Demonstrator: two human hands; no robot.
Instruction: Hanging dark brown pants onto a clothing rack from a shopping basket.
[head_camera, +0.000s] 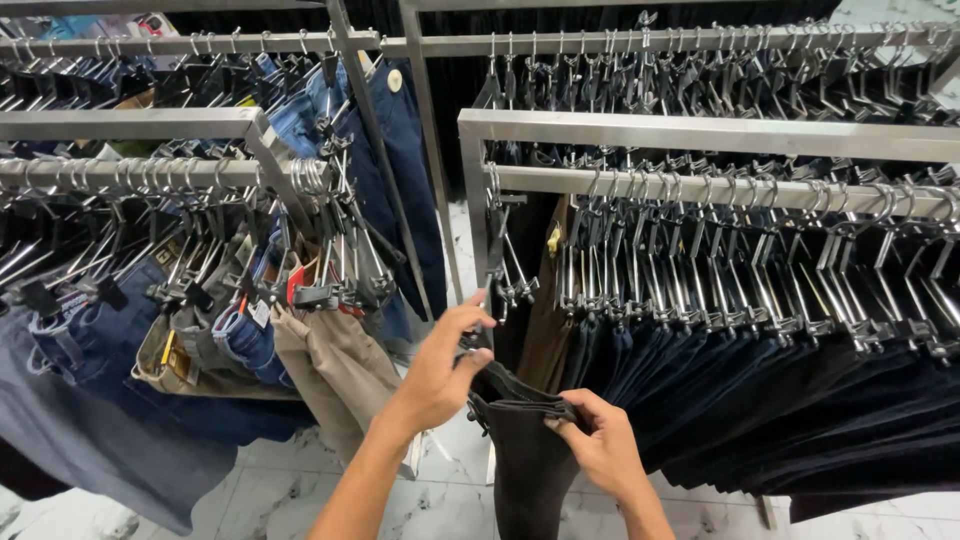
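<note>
A pair of black trousers (525, 460) hangs from a metal clip hanger (505, 270) at the left end of the right-hand rail (700, 190). My left hand (445, 365) grips the waistband at its left side, fingers up by the hanger's clip. On the right side of the same waistband my right hand (600, 440) pinches the cloth. Both hands hold the waistband slightly apart.
Many dark trousers (800, 390) hang on clip hangers along the right rail. The left rack (130, 175) carries jeans, beige and olive trousers (335, 365). A steel upright (430, 150) stands between the racks. A marble tile floor (270, 490) lies below.
</note>
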